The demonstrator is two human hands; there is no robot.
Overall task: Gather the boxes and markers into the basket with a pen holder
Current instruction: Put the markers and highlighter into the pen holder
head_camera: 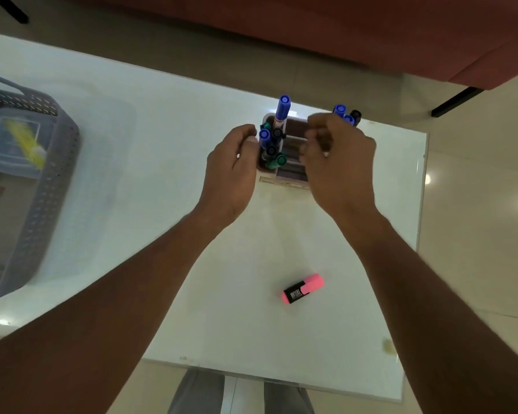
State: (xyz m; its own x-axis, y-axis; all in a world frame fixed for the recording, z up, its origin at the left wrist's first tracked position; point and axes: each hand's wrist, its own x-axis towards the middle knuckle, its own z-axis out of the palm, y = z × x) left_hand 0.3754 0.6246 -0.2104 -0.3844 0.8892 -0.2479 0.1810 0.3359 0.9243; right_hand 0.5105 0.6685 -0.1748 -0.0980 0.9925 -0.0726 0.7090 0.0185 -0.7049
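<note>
A pink pen holder stands on the white table at the far middle, and its left compartment has several blue, black and green markers upright in it. My left hand curls against the holder's left side, gripping it. My right hand hovers over the holder's right side and hides it. That hand is closed around three markers, whose two blue caps and one black cap stick out beyond the fingers. A pink highlighter with a black label lies on the table nearer to me.
A grey perforated basket sits at the table's left edge, with a clear plastic box holding something yellow inside it. The table's right edge is close to my right hand. A red sofa stands beyond the table.
</note>
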